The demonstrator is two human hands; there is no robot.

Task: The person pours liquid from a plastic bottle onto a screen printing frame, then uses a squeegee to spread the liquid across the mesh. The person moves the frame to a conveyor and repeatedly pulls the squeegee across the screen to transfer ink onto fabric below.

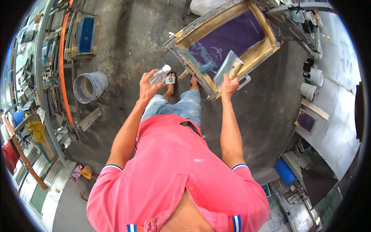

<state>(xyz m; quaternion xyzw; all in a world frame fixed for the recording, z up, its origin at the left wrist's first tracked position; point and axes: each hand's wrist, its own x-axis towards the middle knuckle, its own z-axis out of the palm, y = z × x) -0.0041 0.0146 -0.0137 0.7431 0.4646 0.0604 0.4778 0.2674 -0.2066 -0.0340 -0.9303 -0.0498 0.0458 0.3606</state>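
Note:
A small clear plastic bottle [157, 77] with a white cap is gripped in my left hand [147, 86], tilted up to the right. My right hand [229, 86] is closed around a flat tool [228, 69] that looks like a squeegee, with a pale blade and a wooden handle edge. That tool is over the near side of a screen-printing frame [183, 39], whether touching it I cannot tell. Purple mesh [236, 30] fills the frame, and a wet-looking bluish smear [204, 58] lies across its left part.
A white bucket [101, 83] with murky liquid stands at left, near an orange rack post [63, 65]. More framed screens, one of them blue [86, 34], lean behind it. White tubs [309, 92] sit along the right wall. A white plastic handle [244, 82] shows beside the frame.

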